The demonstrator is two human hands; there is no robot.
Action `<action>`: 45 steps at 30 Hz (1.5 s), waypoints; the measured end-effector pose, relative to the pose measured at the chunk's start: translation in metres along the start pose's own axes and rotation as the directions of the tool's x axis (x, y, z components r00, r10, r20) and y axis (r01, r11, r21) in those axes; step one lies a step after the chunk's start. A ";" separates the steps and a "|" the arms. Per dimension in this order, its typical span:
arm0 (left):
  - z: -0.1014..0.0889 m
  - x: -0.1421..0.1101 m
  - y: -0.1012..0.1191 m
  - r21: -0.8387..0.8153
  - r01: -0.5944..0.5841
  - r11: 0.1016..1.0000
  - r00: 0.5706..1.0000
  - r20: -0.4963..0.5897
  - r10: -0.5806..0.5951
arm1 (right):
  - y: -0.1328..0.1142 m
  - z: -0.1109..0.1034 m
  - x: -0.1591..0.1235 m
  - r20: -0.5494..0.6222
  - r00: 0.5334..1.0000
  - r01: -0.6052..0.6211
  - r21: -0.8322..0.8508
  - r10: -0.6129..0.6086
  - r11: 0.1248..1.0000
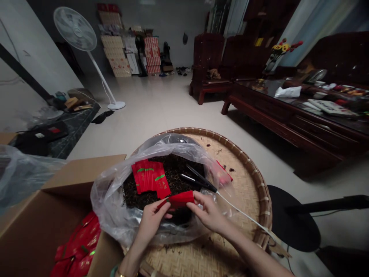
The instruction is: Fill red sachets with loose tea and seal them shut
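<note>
My left hand (pixel 152 220) and my right hand (pixel 208 211) both pinch one small red packet (pixel 181 200), held level just above a clear plastic bag (pixel 115 192) full of dark loose tea leaves (pixel 175 175). The left fingers grip the packet's left end, the right fingers its right end. A fanned stack of red packets with green stripes (pixel 150 177) lies on the tea. A black tool with a white cord (pixel 198 181) rests on the tea beside my right hand. The bag sits in a round woven bamboo tray (pixel 248 181).
A cardboard box (pixel 43 215) at left holds more red packets (pixel 79 246). Another red packet (pixel 224 174) lies on the tray. A black stool (pixel 291 219) stands right of the tray, a dark wooden table (pixel 288 115) beyond it, and a standing fan (pixel 77 30) at the back left.
</note>
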State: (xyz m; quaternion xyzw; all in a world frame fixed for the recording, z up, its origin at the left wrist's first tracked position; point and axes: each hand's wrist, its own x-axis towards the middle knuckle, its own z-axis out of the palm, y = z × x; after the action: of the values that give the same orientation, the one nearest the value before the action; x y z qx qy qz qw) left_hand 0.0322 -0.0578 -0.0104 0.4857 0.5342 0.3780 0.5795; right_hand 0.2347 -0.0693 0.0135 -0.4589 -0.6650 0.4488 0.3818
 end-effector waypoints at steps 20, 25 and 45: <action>-0.004 -0.012 -0.016 0.736 -0.527 0.425 0.761 0.186 0.622 | 0.012 0.013 0.006 0.334 0.906 -0.406 0.505 0.262 0.762; 0.001 -0.008 -0.021 0.702 -0.615 0.360 0.739 0.355 0.573 | 0.004 0.025 0.004 0.330 0.910 -0.395 0.513 0.250 0.762; -0.028 0.003 -0.026 0.668 -0.399 0.628 0.751 -0.155 0.642 | 0.041 0.022 0.049 0.374 0.923 0.294 -0.833 0.087 0.468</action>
State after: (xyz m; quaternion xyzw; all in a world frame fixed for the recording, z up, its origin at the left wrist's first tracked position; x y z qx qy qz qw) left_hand 0.0031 -0.0564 -0.0347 0.6949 0.5582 0.4301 0.1433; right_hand 0.2109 -0.0213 -0.0271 -0.4548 -0.8852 0.0966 -0.0115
